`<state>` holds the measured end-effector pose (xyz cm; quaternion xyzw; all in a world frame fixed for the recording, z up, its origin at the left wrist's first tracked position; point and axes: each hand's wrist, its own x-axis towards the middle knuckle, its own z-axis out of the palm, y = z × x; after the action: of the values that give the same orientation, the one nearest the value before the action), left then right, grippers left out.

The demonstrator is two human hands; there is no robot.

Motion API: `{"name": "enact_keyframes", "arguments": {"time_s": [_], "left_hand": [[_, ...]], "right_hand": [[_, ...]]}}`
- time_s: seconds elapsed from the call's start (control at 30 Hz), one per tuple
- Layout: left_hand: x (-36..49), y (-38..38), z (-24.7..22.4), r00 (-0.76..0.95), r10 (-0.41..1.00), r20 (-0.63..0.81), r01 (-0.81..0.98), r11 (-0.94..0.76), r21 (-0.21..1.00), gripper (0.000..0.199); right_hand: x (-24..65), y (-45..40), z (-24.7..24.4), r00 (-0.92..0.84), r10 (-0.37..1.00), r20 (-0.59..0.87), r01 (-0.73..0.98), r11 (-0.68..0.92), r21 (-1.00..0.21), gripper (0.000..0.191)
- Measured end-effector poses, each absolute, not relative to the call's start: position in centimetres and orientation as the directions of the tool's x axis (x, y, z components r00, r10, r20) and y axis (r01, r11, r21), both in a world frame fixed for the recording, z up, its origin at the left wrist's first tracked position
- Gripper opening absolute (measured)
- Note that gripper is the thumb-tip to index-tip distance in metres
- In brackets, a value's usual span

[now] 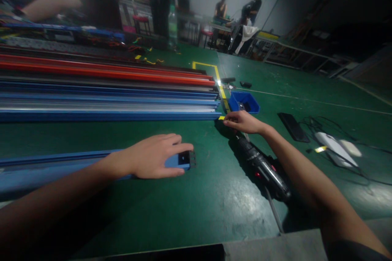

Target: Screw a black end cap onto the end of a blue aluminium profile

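Note:
My left hand (159, 155) lies over the near end of a blue metal profile (76, 159), fingers stretched and thumb apart. A black end piece (192, 159) with small prongs shows at the profile's tip, just past my fingers. My right hand (244, 122) is beyond it, near the ends of the stacked profiles, with thumb and fingers pinched together. What the pinch holds, if anything, is too small to make out. Just below that hand lies a black power screwdriver (263, 169), its tip pointing toward the fingers.
Blue profiles (122, 115) and red profiles (153, 74) lie in rows on the green table (202, 212). A blue bin (259, 108) with small parts stands behind my right hand. At right are a black phone-like slab (292, 126) and a white power strip (335, 151) with cables. People work farther back.

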<state>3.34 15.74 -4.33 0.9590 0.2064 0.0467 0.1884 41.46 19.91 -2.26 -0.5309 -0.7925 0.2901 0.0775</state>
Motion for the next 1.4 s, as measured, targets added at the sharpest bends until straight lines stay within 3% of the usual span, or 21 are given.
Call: {"name": "enact_keyframes", "arguments": {"time_s": [1.4], "left_hand": [[3.32, 15.72, -4.23, 0.907, 0.42, 0.004, 0.385, -0.836, 0.39, 0.061]], "right_hand": [[40.87, 19.69, -2.38, -0.404, 0.887, -0.223, 0.793, 0.218, -0.568, 0.029]]}}
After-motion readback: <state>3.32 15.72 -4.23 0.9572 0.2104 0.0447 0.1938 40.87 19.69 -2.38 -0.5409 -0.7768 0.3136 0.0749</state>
